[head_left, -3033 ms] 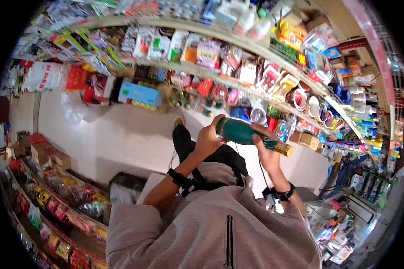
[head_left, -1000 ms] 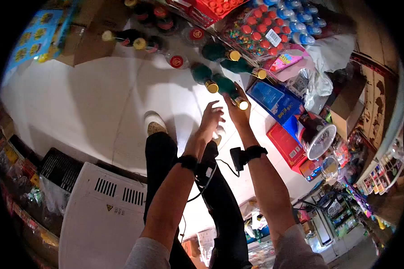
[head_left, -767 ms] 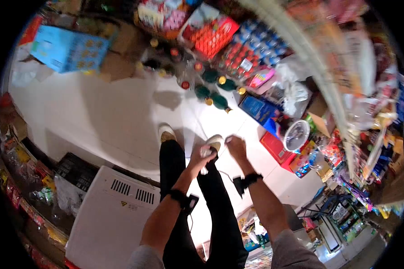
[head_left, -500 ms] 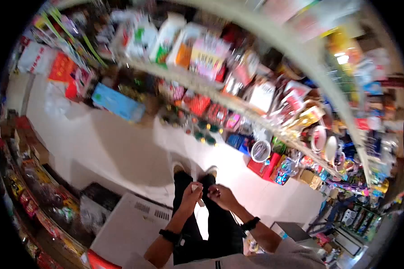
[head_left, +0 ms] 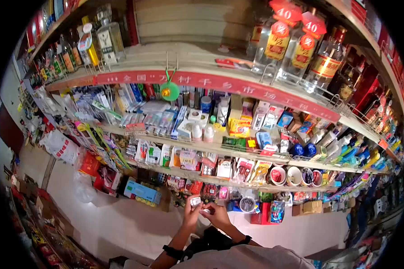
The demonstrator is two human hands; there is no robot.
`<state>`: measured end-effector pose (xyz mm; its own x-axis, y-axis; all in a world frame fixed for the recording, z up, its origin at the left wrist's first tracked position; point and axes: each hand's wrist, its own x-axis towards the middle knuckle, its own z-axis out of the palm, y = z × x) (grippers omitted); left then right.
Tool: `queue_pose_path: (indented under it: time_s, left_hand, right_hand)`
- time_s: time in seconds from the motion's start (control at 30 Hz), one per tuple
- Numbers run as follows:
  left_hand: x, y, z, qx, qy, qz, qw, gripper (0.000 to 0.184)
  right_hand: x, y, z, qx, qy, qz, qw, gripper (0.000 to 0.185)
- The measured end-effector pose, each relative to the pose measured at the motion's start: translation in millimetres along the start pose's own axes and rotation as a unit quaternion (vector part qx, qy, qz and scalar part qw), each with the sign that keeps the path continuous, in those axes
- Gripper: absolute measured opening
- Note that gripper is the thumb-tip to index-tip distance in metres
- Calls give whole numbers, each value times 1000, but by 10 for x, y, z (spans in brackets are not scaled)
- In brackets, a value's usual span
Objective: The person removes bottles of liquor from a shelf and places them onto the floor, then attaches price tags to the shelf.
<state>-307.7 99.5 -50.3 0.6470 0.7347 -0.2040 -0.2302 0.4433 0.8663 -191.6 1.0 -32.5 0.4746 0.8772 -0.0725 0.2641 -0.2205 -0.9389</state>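
My left hand (head_left: 191, 212) is closed around a small white item (head_left: 195, 201) that looks like a wadded cloth or tissue. Close beside it on the right, my right hand (head_left: 216, 214) pinches at a white bit between the two hands. Whether that bit is part of the same item cannot be made out. Both hands are raised in front of the lower shelf, with black bands on the wrists.
A shelf of packets (head_left: 188, 158) and a shelf with clear glass bottles (head_left: 300, 53) rise ahead. On the floor stand a blue box (head_left: 142, 192), a red box (head_left: 261, 213) and a tub (head_left: 247, 204). More goods line the lower left.
The green bottle held earlier was set down among the other floor bottles and let go. The white item then appeared in my left hand. My view has risen to the upper shelves.
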Motion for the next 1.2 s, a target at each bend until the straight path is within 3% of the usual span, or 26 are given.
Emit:
queue_pose_path:
  time_s: [0.1, 0.13, 0.3, 0.37, 0.43, 0.53, 0.6, 0.63, 0.7, 0.83, 0.9, 1.0, 1.07, 1.1, 1.17, 1.2]
  left_hand:
    - [88, 48, 99, 26, 28, 47, 998, 37]
    - [99, 81, 91, 54, 24, 33, 998, 44]
    - [149, 12, -74, 67, 26, -36, 997, 58]
    - [131, 75, -146, 32, -27, -19, 999, 58]
    - [210, 126, -246, 39, -55, -8, 998, 58]
    - [351, 249, -423, 91, -32, -64, 993, 44]
    - [479, 376, -573, 79, -80, -58, 992, 25]
    - [558, 452, -666, 80, -89, -62, 991, 25]
    - [679, 691, -849, 196, -112, -11, 974, 14]
    - [1010, 1288, -1300, 353, -126, 138, 917, 16]
    - [1090, 1947, -1238, 379, -135, 155, 903, 15]
    - [1340, 2927, -1086, 362, -197, 309, 857, 10]
    - [1385, 3652, -845, 391, -183, 394, 812, 9]
    - [1455, 3926, -713, 397, -159, 486, 762, 11]
    - [1558, 4399, -459, 419, -91, 574, 698, 5]
    - [1686, 4588, -352, 417, -69, 632, 649, 11]
  right_hand:
    - [119, -63, -201, -37, 18, -34, 999, 20]
    - [140, -14, -215, -11, 41, -73, 996, 20]
    - [246, -138, -332, -16, 65, -88, 994, 21]
    - [299, -146, -295, -59, 85, -125, 987, 21]
    - [327, -217, -263, -66, 71, -89, 991, 22]
    - [405, -303, -108, -69, 58, -59, 994, 21]
    - [489, -399, -22, -86, 13, -115, 990, 18]
    - [563, -451, 16, -87, 22, -110, 990, 18]
    - [730, -645, 68, -60, 23, -90, 994, 17]
    - [1099, -1575, -174, -103, 90, -113, 984, 17]
    - [1180, -2254, -444, -208, 151, -235, 937, 14]
    - [1201, -3144, -839, -276, 247, -276, 887, 15]
    - [1258, -3647, -1060, -344, 297, -297, 840, 16]
    - [1314, -3880, -1155, -368, 320, -310, 816, 15]
    - [1472, -4239, -1346, -432, 331, -297, 785, 13]
    - [1593, -4345, -1476, -452, 323, -290, 779, 13]
